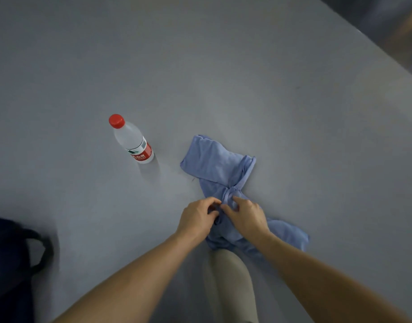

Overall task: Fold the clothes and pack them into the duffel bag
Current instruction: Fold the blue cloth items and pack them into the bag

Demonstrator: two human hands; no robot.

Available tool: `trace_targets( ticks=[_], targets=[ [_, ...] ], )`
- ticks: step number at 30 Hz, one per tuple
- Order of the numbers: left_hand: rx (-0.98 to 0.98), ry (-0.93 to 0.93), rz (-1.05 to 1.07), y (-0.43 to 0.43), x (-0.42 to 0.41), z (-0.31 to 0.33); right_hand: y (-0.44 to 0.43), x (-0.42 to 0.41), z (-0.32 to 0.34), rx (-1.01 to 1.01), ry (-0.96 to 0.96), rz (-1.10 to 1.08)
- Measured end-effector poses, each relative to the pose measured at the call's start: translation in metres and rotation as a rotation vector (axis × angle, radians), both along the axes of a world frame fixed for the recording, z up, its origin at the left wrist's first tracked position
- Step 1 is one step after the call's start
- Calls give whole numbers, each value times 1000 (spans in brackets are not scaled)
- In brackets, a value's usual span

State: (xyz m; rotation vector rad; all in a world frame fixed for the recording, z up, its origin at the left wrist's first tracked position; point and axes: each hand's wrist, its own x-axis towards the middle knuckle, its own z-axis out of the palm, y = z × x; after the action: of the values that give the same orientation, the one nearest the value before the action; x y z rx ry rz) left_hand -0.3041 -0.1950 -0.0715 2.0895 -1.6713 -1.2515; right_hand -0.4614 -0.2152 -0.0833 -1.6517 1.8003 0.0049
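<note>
One garment: a light blue shirt [217,164], thin soft fabric, crumpled and not folded flat. It lies on the grey table [246,78], right of centre, near the front edge. The far part spreads out as a rough panel with a rolled hem on its right side; the middle is bunched into a twist; the near part trails toward the person and hangs partly off the edge. Exact garment type is hard to tell, could be a tee.

Both hands sit on the bunched middle, touching each other. Left hand [196,217]: fingers curled in, pinching the fabric at the twist. Right hand [245,215]: fingers curled, thumb and forefinger pinching the same bunch from the other side. Bare forearms, no sleeves.

One duffel bag [7,264], dark navy, at the lower left, partly out of frame, one dark strap loop showing. Well apart from the shirt. Can't tell whether it's open.

One clear plastic water bottle [130,139], red cap, red label, standing upright left of the shirt, not touching it.

Below the hands, between the forearms, one beige trouser leg [230,283].
</note>
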Motion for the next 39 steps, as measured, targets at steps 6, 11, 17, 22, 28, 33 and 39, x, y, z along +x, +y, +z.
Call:
trace_targets(
  ticks=[6,11,17,22,28,33,39],
  targets=[
    [9,49,31,4,5,11,-10,4,8,21,-185,-237],
    [-36,57,88,13,48,50,-10,-18,39,-31,-326,-539],
    [-99,39,162,47,123,130,-3,-16,99,-11,-371,-488],
    [-174,60,259,95,168,204,-13,13,168,-23,-380,-129],
    [-335,14,366,156,205,287,0,94,285,-172,-456,349],
    [-483,21,415,196,243,347,36,163,365,-142,-611,542],
    [-535,98,495,205,279,356,79,233,409,-74,-695,673]
  ],
)
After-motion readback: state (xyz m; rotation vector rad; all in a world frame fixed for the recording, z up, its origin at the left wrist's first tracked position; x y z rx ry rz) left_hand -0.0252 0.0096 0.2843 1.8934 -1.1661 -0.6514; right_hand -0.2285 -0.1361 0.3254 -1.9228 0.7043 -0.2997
